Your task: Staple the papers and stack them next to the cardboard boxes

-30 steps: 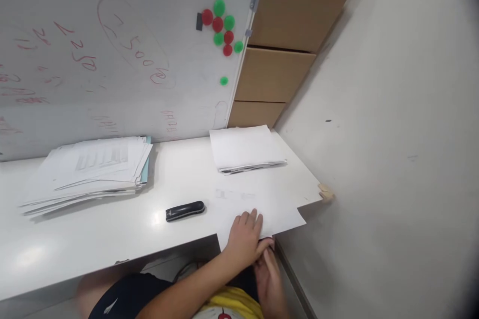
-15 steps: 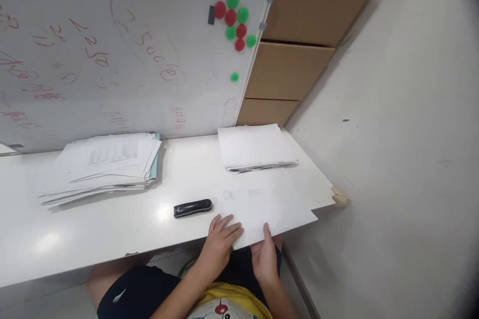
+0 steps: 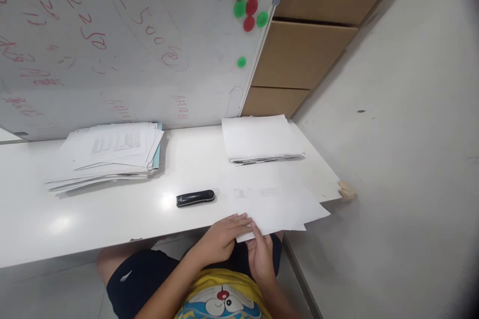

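White paper sheets (image 3: 277, 212) lie at the desk's front edge, fanned slightly so two corners show on the right. My right hand (image 3: 261, 256) pinches their near edge, thumb on top and fingers underneath. My left hand (image 3: 224, 237) rests its outstretched fingers flat on the sheets' near left corner, close to my right thumb. Left of the sheets, a black stapler (image 3: 195, 198) lies on the desk, touched by neither hand.
A neat paper stack (image 3: 258, 137) lies behind the sheets. A thicker, uneven paper pile (image 3: 112, 152) is on the left. A whiteboard (image 3: 198, 60) with magnets stands at the back of the white desk (image 3: 130, 214), cardboard boxes (image 3: 277, 99) behind it. A wall (image 3: 404, 159) borders the right.
My right thumb has moved left along the edge, closer to my left hand. The sheets have fanned apart, showing a second corner. The camera view has shifted slightly.
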Tool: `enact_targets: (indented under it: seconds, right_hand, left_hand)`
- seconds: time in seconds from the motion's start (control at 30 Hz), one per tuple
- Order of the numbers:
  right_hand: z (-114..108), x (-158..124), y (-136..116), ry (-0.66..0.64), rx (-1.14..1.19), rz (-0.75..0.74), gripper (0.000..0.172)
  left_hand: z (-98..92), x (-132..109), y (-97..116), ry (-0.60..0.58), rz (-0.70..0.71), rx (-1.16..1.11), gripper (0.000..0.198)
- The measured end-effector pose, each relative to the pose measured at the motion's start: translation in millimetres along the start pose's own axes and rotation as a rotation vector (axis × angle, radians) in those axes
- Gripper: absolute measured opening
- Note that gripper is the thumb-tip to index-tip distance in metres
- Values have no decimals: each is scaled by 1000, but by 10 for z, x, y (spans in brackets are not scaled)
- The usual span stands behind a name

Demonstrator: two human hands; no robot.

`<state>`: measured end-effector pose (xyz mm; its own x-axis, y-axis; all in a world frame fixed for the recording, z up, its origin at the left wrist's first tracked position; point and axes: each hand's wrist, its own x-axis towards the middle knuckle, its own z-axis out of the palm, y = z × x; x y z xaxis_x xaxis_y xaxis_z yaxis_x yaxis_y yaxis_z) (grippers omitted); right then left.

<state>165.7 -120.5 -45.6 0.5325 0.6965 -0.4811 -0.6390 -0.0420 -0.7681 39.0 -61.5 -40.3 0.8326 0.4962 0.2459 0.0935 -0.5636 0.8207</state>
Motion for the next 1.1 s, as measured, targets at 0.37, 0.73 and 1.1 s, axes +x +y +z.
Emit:
enact_targets:
  seconds: [0.37, 0.73, 1.1]
  right_hand:
    - [219, -160, 17, -135, 18, 94, 63]
    - [51, -350, 148, -62, -63, 95, 78]
    - [-22, -318, 187, -14, -119, 100, 81]
  left_hand:
    - [50, -111, 184, 600, -188, -76, 34]
    - [94, 37, 158, 625, -552, -417, 57]
    - [21, 97, 128, 606, -592, -456, 50]
